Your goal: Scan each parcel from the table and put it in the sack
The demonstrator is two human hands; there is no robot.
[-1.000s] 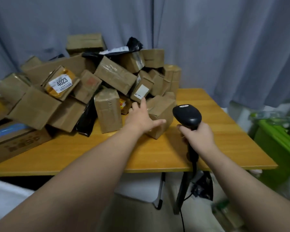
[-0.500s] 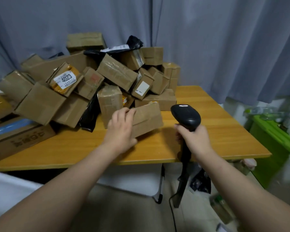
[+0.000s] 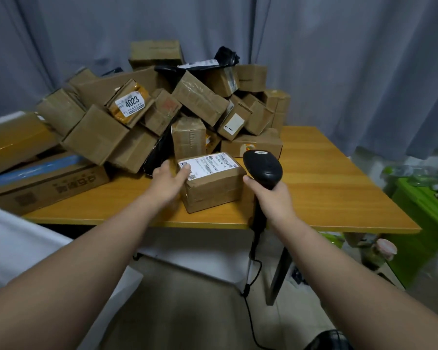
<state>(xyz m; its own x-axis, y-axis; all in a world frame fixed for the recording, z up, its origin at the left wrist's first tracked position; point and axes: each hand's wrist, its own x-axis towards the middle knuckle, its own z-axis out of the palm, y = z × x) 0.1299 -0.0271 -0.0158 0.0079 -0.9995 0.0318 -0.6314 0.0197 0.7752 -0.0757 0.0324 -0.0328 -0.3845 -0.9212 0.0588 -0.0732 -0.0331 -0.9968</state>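
Since half a second ago: parcel [image 3: 210,181] turned label-up and brought nearer table edge; scanner [image 3: 263,170] drawn in beside it. Left hand [image 3: 168,183] clasped on parcel's left side, thumb pressed on corner of white shipping label [image 3: 208,164], other fingers out of sight behind. Right hand [image 3: 272,198] wrapped round scanner handle, cable hanging below table [image 3: 339,178]. Parcel near front edge, apparently resting on tabletop, scanner head just beside its right top edge. Judged: small taped cardboard box, stiff walls, likely light, managed one-handed; tape possibly slick, so hold across opposite side faces, thumb kept off barcode. Farther back: heap of parcels [image 3: 162,107] stacked loosely, some leaning; may shift. No sack identified with certainty in view.
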